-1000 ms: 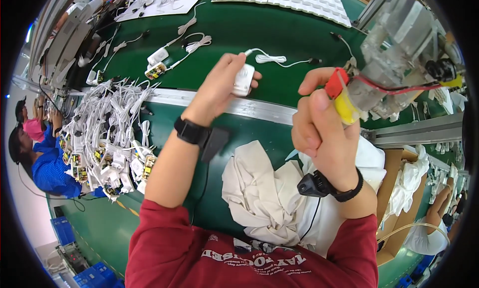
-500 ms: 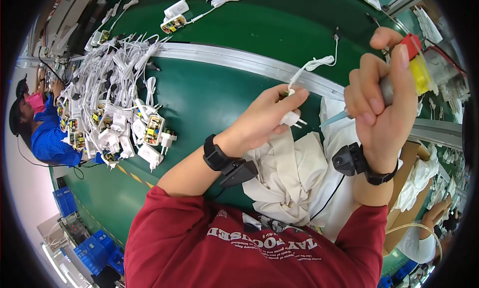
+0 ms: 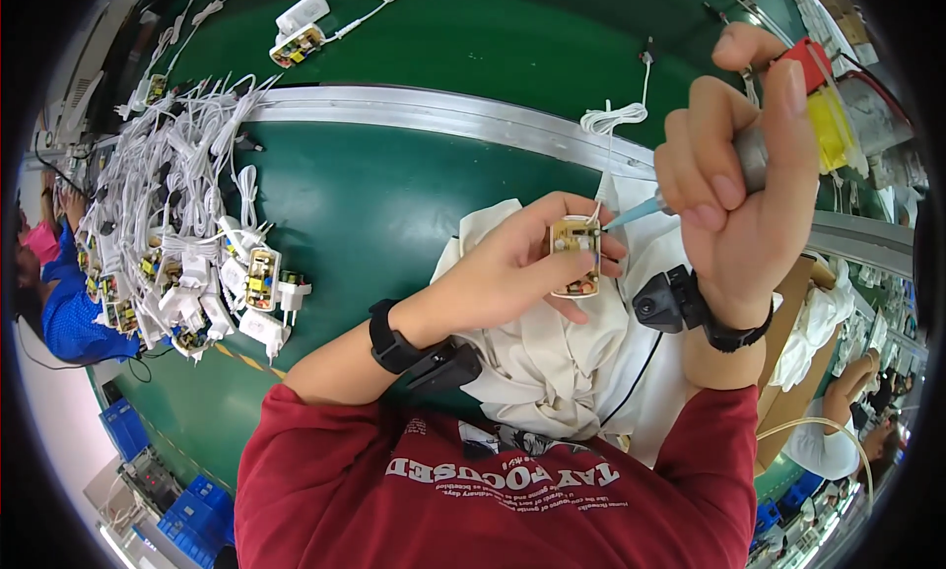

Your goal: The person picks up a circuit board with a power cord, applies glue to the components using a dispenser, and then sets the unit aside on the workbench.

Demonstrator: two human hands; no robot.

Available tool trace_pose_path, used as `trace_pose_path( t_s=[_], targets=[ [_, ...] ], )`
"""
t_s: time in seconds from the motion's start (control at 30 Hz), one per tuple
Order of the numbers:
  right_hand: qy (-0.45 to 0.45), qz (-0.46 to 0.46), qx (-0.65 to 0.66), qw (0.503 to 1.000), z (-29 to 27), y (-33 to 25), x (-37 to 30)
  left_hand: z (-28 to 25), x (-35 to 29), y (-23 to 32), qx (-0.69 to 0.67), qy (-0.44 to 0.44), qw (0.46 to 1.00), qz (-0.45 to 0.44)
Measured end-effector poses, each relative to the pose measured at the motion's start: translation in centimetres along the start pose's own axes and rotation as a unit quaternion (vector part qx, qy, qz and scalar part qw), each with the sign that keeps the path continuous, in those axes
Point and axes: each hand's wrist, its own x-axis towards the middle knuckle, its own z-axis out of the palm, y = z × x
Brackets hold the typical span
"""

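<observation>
My left hand (image 3: 517, 264) is closed round a power adapter (image 3: 574, 236) with its case off. The adapter's circuit board faces up, my thumb lies across its lower part, and its white cable (image 3: 613, 119) runs up onto the metal rail. In my right hand (image 3: 734, 180) is a hand-held dispenser (image 3: 830, 131) with a grey body, a yellow band and a red piece on top. Its blue tapered tip (image 3: 636, 214) reaches the upper right edge of the board; whether it touches cannot be made out. Below the adapter lies a crumpled off-white cloth (image 3: 547, 362).
At left is a heap of white adapters and cables (image 3: 172, 214), several with bare boards. A metal rail (image 3: 394, 109) crosses the green bench; beyond it lies another open adapter (image 3: 298, 43). A cardboard box (image 3: 788, 372) stands at right. Co-workers sit at both sides.
My left hand has turned the adapter over, from plug pins showing to circuit board up, and lowered it slightly. The dispenser's tip has moved left and down to the board. The view has shifted slightly.
</observation>
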Motion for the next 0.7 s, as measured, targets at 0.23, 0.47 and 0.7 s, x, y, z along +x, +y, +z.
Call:
trace_pose_path(
  t_s=[0.23,0.47,0.7],
  targets=[
    [0.095,-0.018,-0.096,0.991,0.6,1.0,0.3,0.1,0.1,-1.0,-0.015,-0.025,0.998,0.047],
    [0.087,-0.016,-0.089,0.992,0.4,1.2,0.3,0.2,0.0,-0.9,-0.021,-0.024,0.998,0.046],
    [0.084,-0.018,-0.094,0.992,0.2,0.8,0.3,0.1,0.0,-0.9,-0.013,-0.038,0.998,0.053]
  ],
)
